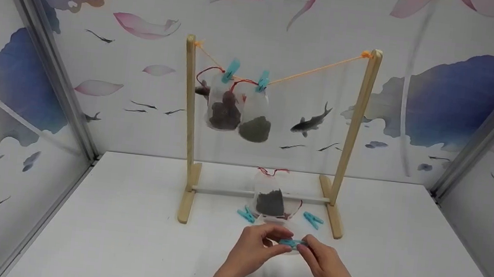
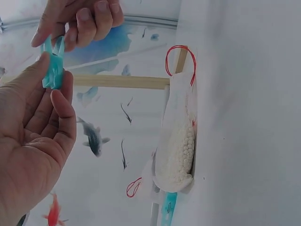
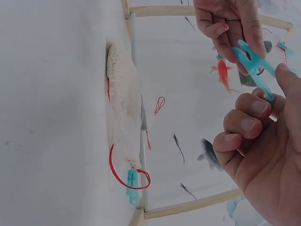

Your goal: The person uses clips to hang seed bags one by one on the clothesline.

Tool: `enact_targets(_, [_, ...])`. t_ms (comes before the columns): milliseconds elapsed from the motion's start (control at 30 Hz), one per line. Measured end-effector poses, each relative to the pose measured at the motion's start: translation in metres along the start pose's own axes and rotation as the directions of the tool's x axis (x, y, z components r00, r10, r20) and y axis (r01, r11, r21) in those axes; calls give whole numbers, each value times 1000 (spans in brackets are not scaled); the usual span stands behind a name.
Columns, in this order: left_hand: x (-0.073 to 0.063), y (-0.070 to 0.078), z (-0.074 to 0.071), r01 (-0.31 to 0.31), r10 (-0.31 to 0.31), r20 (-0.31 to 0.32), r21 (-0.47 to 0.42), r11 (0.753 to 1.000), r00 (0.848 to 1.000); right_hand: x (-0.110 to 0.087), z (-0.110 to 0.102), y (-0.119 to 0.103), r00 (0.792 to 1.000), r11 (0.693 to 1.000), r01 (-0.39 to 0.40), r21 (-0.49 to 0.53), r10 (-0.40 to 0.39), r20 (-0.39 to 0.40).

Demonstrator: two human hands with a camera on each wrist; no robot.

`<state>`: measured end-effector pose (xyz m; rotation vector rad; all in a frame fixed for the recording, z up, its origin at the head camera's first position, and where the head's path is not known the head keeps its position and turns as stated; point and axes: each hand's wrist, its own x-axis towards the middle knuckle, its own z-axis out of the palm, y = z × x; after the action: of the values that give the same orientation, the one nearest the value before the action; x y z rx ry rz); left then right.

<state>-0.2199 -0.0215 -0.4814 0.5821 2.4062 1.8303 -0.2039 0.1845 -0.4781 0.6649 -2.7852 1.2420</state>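
A light-blue clothespin [image 1: 293, 243] is held between both hands above the tabletop. My left hand [image 1: 253, 249] pinches one end between thumb and fingers. At the other end, my right hand [image 1: 329, 269] grips the clothespin with thumb and curled fingers. Below the hands lies a mesh drawstring bag of white granules [image 2: 176, 146] with a red cord, largely hidden in the head view. Just behind it is a bag with dark grey contents [image 1: 270, 203]. Loose blue clothespins lie on either side, one left [image 1: 247, 214] and one right [image 1: 313, 220].
A wooden rack [image 1: 356, 127] stands at the back, an orange string [image 1: 318, 71] sagging between its posts. From it hang a bag with dark brown contents [image 1: 225, 115] and one with greenish contents [image 1: 255, 129], each under a blue clothespin. Patterned walls enclose the white table [image 1: 126, 236].
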Motion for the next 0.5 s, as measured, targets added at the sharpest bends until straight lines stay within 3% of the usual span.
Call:
enact_targets(400, [2, -3, 9, 46, -45, 41, -4, 999, 998, -4, -6, 6, 986, 994, 104, -25, -106, -132])
enact_targets(500, [1, -5, 9, 73, -76, 72, 41, 996, 994, -5, -8, 11, 981, 996, 86, -15, -87, -175])
